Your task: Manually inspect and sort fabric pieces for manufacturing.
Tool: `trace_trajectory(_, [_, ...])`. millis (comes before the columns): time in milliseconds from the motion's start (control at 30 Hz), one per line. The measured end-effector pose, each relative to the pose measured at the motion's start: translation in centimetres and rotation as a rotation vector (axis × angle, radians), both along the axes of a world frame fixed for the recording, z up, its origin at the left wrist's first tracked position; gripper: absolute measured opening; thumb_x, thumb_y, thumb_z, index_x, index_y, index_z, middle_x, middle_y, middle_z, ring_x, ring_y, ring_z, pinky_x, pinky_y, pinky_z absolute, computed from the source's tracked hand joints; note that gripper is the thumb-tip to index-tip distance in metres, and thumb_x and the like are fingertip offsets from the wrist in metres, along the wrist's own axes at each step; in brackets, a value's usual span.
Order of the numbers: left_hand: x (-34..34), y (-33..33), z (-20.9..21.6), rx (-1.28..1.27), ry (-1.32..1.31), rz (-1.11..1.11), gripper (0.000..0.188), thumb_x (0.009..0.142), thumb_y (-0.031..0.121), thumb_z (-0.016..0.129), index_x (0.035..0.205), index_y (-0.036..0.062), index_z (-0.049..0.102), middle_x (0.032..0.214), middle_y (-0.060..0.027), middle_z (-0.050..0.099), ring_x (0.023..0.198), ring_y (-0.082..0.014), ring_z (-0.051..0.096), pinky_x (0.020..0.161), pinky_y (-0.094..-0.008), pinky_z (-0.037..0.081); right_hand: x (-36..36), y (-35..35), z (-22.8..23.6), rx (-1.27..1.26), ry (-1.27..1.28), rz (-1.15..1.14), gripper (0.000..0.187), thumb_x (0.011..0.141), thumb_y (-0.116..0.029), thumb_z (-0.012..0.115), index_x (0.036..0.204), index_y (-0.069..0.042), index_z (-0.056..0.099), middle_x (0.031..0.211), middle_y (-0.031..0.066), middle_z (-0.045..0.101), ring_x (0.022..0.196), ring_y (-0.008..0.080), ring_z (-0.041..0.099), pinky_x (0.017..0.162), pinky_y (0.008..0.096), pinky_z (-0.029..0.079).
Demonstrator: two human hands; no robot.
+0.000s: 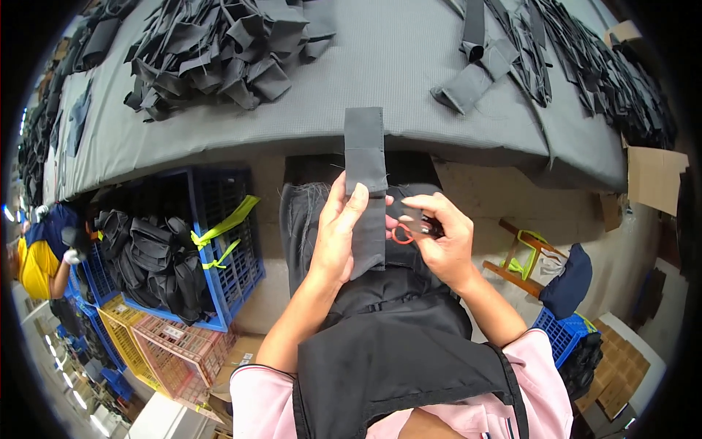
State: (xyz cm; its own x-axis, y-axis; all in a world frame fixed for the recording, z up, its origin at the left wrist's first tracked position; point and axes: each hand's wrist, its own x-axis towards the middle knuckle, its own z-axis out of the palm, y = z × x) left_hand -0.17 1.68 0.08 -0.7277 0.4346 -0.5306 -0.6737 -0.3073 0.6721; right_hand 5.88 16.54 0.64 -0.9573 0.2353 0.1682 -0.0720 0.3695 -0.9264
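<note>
A dark grey fabric strip (pixel 364 139) hangs upright in front of me, its far end resting over the table's near edge. My left hand (pixel 336 238) is closed on it, with the thumb across the front. Beside the strip on the right, my right hand (pixel 447 238) is closed around small thread snips (pixel 395 235) with an orange-red finger ring. Their blades are mostly hidden or blurred. Black cloth with frayed threads (pixel 303 212) lies over my lap below both hands.
A grey-covered table (pixel 395 66) spans the far side, bearing a heap of strips (pixel 219 55) and more strips (pixel 592 66) at right. A blue crate (pixel 227 249) of black pieces stands left. A wooden stool (pixel 518 256) is at right; another person (pixel 44 252) is far left.
</note>
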Motion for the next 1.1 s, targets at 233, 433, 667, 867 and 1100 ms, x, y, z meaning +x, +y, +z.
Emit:
trace_trajectory(233, [0.5,0.3,0.5,0.004,0.065,-0.009,0.053,0.093,0.024,0.054,0.137,0.0072,0.030,0.106,-0.0092,0.058,0.081,-0.0163,0.062,0.067,-0.0296,0.053,0.1,0.3,0.6,0.030,-0.034,-0.082,0.030,0.071,0.003,0.068,0.099,-0.003,0.060,0.082,0.0072,0.058,0.061,0.0127,0.056,0.054,0.0227,0.047])
trace_trajectory(433, [0.7,0.1,0.4,-0.116,0.173,-0.008,0.058,0.093,0.021,0.054,0.142,0.0067,0.025,0.113,-0.0099,0.056,0.082,-0.0162,0.062,0.070,-0.0291,0.051,0.5,1.8,2.1,0.196,-0.095,0.007,0.023,0.073,-0.005,0.071,0.092,-0.001,0.060,0.078,0.0075,0.055,0.064,0.0155,0.055,0.057,0.0252,0.044])
trace_trajectory(667, [0.8,0.3,0.7,-0.129,0.181,-0.006,0.057,0.093,0.016,0.053,0.142,0.0069,0.024,0.116,-0.0100,0.054,0.083,-0.0156,0.062,0.070,-0.0277,0.051,-0.4,1.8,2.5,0.373,-0.074,0.048,0.021,0.072,-0.008,0.072,0.090,-0.002,0.062,0.074,0.0074,0.056,0.056,0.0190,0.055,0.052,0.0273,0.044])
trace_trajectory(867, [0.8,0.1,0.6,-0.115,0.177,-0.032,0.055,0.093,0.016,0.053,0.141,0.0069,0.027,0.115,-0.0106,0.055,0.081,-0.0156,0.062,0.069,-0.0278,0.052,-0.7,1.5,2.2,0.369,-0.054,0.046,0.021,0.071,-0.008,0.073,0.089,-0.002,0.063,0.074,0.0078,0.056,0.056,0.0200,0.055,0.051,0.0279,0.044])
trace_trajectory(1100, [0.3,-0.3,0.6,-0.117,0.098,-0.092,0.058,0.093,0.026,0.055,0.141,0.0082,0.028,0.105,-0.0115,0.059,0.074,-0.0152,0.062,0.065,-0.0270,0.052,0.2,1.9,1.2,0.062,-0.051,-0.091,0.023,0.073,0.002,0.069,0.095,0.000,0.060,0.077,0.0060,0.054,0.063,0.0131,0.054,0.057,0.0238,0.043])
